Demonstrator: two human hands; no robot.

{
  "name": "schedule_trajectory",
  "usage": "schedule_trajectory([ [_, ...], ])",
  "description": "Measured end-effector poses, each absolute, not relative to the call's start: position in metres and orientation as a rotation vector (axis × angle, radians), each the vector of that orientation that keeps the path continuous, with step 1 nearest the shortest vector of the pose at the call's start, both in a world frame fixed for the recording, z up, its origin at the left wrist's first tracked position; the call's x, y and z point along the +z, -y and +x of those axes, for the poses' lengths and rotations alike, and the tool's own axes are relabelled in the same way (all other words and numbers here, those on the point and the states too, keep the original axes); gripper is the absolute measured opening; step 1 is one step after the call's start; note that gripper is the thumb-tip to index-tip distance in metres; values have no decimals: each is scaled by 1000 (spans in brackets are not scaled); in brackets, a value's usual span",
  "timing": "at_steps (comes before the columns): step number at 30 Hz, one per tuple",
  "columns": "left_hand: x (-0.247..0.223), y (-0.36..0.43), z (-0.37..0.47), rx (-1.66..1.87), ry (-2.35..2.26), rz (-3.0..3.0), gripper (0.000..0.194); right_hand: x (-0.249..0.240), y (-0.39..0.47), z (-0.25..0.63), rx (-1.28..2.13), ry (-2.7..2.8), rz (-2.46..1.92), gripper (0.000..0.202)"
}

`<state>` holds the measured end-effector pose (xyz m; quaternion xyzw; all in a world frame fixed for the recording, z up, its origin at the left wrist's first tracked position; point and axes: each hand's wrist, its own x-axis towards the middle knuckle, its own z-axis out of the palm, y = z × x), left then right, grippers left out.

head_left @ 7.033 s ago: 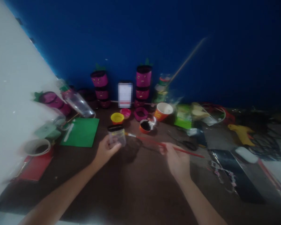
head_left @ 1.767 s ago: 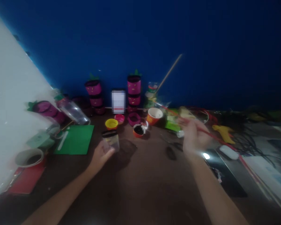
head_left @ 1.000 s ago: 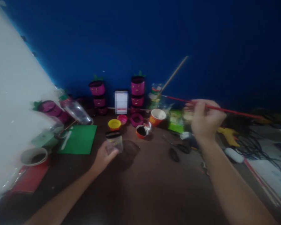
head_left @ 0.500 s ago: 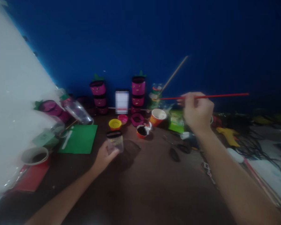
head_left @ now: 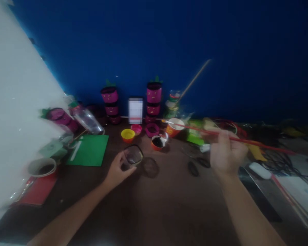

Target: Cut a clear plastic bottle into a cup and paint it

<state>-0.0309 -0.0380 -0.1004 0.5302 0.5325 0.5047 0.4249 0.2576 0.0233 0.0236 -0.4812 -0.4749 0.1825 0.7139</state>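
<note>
A clear plastic cup (head_left: 136,158) with a dark rim is in my left hand (head_left: 117,171); fingers and thumb wrap its side, and its mouth tips toward me. My right hand (head_left: 228,153) is closed round a long red paintbrush (head_left: 186,126), blurred by motion. Its pale tip points left, beside the mouth of an orange-and-white paper cup (head_left: 175,129). Between my hands stands a small orange container of dark paint (head_left: 157,142) with a white ragged rim. Yellow (head_left: 127,135) and pink (head_left: 136,128) small cups sit behind the clear one.
Purple stacked holders with faces (head_left: 154,97) stand against the blue wall. A green sheet (head_left: 92,153), a plastic bottle (head_left: 88,119) and a red-and-white cup (head_left: 42,167) are at left. Scissors (head_left: 202,162), a yellow glue gun (head_left: 257,152) and black cables (head_left: 277,165) lie at right.
My right hand has come down with the paintbrush, which now slants down to the right. My left hand has tipped the clear cup so its mouth shows.
</note>
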Motion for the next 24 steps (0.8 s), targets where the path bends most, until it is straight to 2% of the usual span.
schedule_trajectory([
  [7, -99, 42, -33, 1070, -1368, 1549, 79, -6, -7, 252, 784, 848, -986, 26],
  [17, -104, 44, -28, 947, -1378, 1740, 89, -25, 0, 247, 984, 835, -916, 29],
  [20, -105, 43, -29, 952, -1354, 1758, 95, -24, -1, 244, 1021, 858, -896, 24],
  [24, -104, 43, -31, 883, -1336, 1809, 90, -25, 0, 236, 1044, 919, -864, 12],
])
